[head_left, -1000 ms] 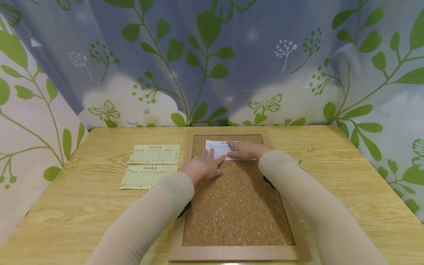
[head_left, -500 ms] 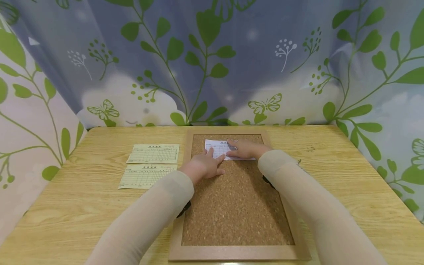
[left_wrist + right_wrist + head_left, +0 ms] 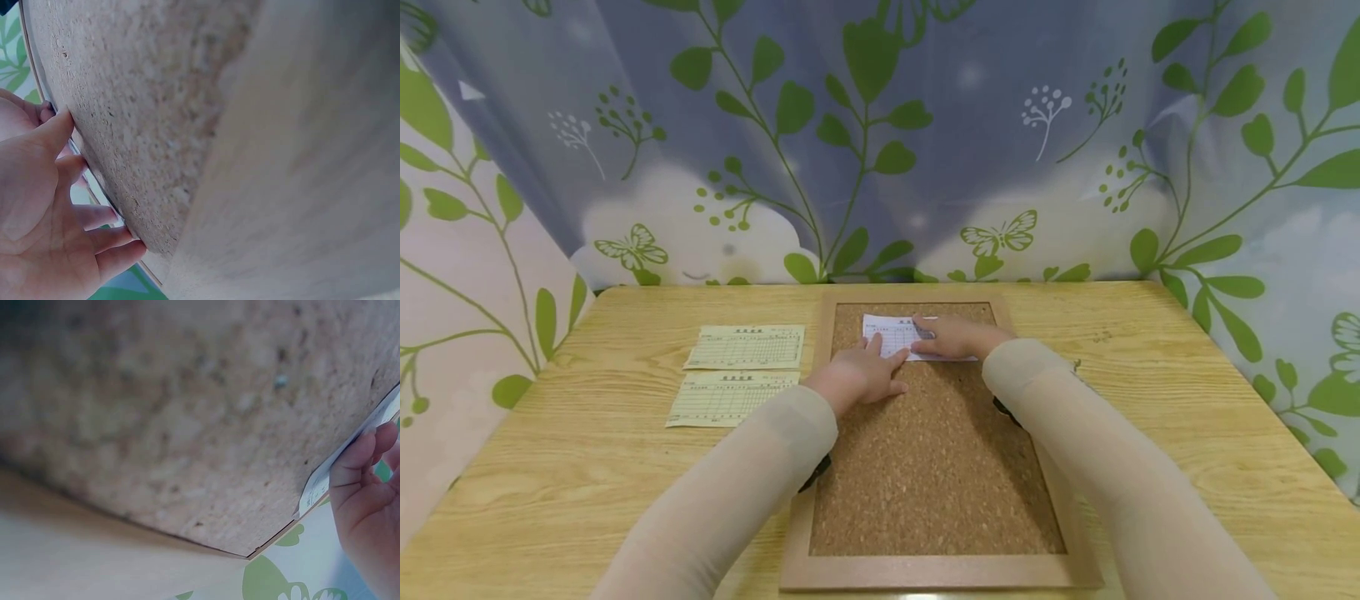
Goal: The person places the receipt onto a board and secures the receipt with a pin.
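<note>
A white printed form lies on the upper part of a wood-framed cork board. My left hand rests its spread fingertips on the form's left and lower edge. My right hand covers much of the form's right side, with thumb and forefinger apart on the paper and a shadow between them. In the left wrist view, the left hand's fingers touch down at the paper's edge. In the right wrist view, the right hand's fingers are bent against the form; some fingertips are hidden.
Two pale yellow printed forms, an upper one and a lower one, lie left of the board; my left sleeve partly covers the lower one. Beneath everything is a wooden table. A leaf-patterned curtain hangs behind.
Both hands stay in place on the white form. Only the head view shifts very slightly.
</note>
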Available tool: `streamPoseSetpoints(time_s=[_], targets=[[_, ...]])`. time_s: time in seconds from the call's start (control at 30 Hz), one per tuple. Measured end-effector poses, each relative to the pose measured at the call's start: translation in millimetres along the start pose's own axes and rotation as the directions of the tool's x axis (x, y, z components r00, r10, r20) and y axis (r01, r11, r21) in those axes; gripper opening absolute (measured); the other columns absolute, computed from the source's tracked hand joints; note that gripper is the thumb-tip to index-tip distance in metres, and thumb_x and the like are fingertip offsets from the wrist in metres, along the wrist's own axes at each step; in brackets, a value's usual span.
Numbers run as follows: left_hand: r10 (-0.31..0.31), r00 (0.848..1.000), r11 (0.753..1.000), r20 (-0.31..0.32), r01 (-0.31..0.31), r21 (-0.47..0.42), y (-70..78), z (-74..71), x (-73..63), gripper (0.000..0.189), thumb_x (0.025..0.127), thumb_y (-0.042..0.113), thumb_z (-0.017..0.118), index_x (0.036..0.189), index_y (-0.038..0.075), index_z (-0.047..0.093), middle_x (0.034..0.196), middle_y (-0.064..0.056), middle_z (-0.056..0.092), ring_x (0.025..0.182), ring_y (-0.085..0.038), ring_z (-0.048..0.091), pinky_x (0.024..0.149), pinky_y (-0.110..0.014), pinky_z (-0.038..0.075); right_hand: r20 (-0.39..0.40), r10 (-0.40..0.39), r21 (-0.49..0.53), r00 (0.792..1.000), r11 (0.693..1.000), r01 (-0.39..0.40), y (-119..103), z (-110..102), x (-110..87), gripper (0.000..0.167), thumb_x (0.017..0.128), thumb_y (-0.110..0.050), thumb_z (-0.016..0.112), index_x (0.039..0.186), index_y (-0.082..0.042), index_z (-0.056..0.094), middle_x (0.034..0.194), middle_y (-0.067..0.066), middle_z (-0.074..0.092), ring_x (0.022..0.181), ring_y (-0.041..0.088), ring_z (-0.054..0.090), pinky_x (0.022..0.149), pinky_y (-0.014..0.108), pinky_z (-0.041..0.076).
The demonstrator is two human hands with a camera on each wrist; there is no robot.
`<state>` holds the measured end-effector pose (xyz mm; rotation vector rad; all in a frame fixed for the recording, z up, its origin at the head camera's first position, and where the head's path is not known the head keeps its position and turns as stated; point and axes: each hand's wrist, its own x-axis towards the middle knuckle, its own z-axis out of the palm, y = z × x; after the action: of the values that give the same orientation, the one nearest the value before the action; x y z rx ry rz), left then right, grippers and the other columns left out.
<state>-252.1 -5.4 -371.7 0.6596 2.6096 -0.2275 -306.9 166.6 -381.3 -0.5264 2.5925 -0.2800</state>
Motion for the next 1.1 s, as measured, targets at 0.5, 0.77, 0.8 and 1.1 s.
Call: streamPoseSetpoints(time_s=[0.5, 0.77, 0.8, 1.1], targets=[[0.005, 1.0, 1.0, -0.004, -0.005, 0.011, 0.3, 0.2, 0.0, 0.063, 0.096, 0.054, 0.033, 0.151, 0.029, 0.015, 0.154, -0.018, 0.009, 0.138, -0.036, 0.017, 0.104, -0.051, 0.03, 0.011, 0.002, 0.004, 1.0, 1.0, -0.002, 1.0, -0.7, 0.6, 0.064, 0.099, -0.04, 0.04, 0.15, -0.01, 0.015, 0.148, 0.02, 0.026, 0.134, 0.036, 0.028, 0.108, 0.048, 0.021], [0.006, 1.0, 1.0, 0.002, -0.006, 0.004, -0.4, -0.4, 0.4, 0.063, 0.096, 0.054, 0.033, 0.15, 0.029, 0.015, 0.154, -0.018, 0.008, 0.138, -0.036, 0.016, 0.104, -0.051, 0.029, 0.012, -0.003, -0.007, 1.0, 1.0, 0.003, 0.8, -0.9, 1.5, 0.063, 0.1, -0.039, 0.04, 0.149, -0.009, 0.016, 0.148, 0.021, 0.027, 0.134, 0.037, 0.028, 0.108, 0.049, 0.021], [0.005, 1.0, 1.0, 0.005, -0.005, 0.0, -0.4, -0.2, 0.7, 0.063, 0.096, 0.054, 0.034, 0.15, 0.029, 0.015, 0.154, -0.018, 0.008, 0.138, -0.036, 0.016, 0.104, -0.051, 0.029, 0.011, -0.004, -0.008, 1.0, 1.0, 0.004, 0.9, -1.0, 1.5, 0.063, 0.099, -0.039, 0.04, 0.149, -0.009, 0.016, 0.148, 0.021, 0.027, 0.133, 0.037, 0.028, 0.108, 0.049, 0.021], [0.003, 1.0, 1.0, 0.009, -0.003, -0.016, -0.9, 0.8, 2.4, 0.063, 0.096, 0.053, 0.034, 0.15, 0.03, 0.014, 0.154, -0.018, 0.007, 0.139, -0.036, 0.015, 0.105, -0.051, 0.027, 0.011, -0.006, -0.002, 1.0, 1.0, 0.006, 2.5, -0.1, 1.9, 0.064, 0.099, -0.04, 0.041, 0.149, -0.009, 0.017, 0.148, 0.021, 0.027, 0.134, 0.036, 0.028, 0.108, 0.049, 0.021]])
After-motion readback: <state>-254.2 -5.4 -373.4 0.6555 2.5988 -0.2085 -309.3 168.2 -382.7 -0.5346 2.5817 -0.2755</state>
